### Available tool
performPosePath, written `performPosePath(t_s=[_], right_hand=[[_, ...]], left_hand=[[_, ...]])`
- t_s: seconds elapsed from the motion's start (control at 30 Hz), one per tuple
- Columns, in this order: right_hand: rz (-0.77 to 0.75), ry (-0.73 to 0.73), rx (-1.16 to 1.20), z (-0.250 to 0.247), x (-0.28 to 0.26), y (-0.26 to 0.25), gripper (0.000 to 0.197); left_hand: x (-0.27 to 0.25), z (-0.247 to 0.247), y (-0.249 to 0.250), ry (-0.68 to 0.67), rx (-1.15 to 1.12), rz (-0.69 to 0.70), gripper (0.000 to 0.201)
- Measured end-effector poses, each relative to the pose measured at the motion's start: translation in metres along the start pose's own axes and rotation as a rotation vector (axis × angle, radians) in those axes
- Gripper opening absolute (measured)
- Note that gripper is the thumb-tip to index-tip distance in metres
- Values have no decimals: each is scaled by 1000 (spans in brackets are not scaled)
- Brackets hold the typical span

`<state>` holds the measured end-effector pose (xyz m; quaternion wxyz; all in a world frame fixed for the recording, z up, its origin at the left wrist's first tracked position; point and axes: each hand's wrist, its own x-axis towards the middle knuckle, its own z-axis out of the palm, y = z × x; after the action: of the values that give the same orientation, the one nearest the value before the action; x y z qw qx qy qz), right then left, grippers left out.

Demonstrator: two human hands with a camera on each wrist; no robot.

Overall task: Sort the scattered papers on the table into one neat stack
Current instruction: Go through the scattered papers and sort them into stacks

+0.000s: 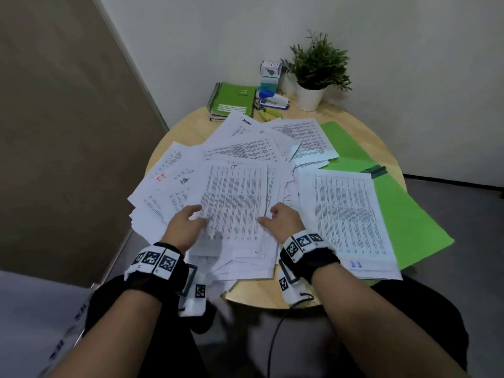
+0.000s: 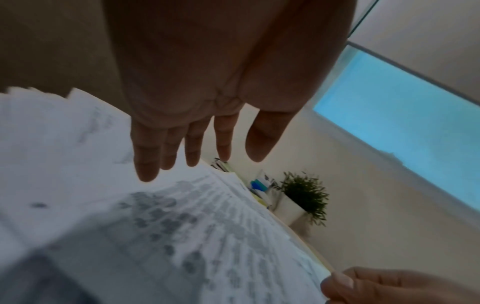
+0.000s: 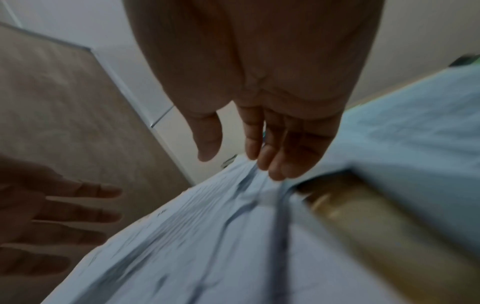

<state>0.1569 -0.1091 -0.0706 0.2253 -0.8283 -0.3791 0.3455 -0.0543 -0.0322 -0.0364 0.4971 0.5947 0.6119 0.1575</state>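
Printed white papers (image 1: 234, 192) lie scattered and overlapping across the round wooden table (image 1: 185, 126). My left hand (image 1: 197, 214) hovers at the left edge of the top middle sheet. In the left wrist view the left hand (image 2: 233, 162) has straight, slightly spread fingers and holds nothing. My right hand (image 1: 268, 216) is at that sheet's right edge. In the right wrist view the right hand (image 3: 233, 164) has relaxed fingers, their tips at the paper edge and the thumb apart. A squared pile of sheets (image 1: 346, 214) lies to the right on a green folder (image 1: 403, 208).
At the far edge of the table stand a potted plant (image 1: 316, 66), a green spiral notebook (image 1: 234, 100), a blue-and-white stapler (image 1: 272, 100) and a small box (image 1: 270, 69). Some papers overhang the table's near-left edge. A wall and a brown panel close in behind and to the left.
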Motion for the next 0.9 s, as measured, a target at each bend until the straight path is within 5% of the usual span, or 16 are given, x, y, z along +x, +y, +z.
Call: performPosePath(t_s=[0.13,0.27,0.43,0.6,0.73,0.9], right_hand=[[112,26,-78,33,12,-22,77],[62,70,-50,34,15,-19,16],[-29,203,137,-7,2,-1,10],[-141,21,532,-21,-21,-5,7],[-194,-210,666,-6,-38,-35,13],[-130,-163,377,22,-16,-53,5]], left_hand=[[4,-12,-23,18,30,-51,44],[1,-16,-34,-2,-11,-52,41],[-8,-25,-45,2,-132,-54,40],[-19,-37,-47,-21,-397,-66,62],[-29,-52,-47,-24,-582,18,47],[-32,-79,-66,203,-595,13,41]])
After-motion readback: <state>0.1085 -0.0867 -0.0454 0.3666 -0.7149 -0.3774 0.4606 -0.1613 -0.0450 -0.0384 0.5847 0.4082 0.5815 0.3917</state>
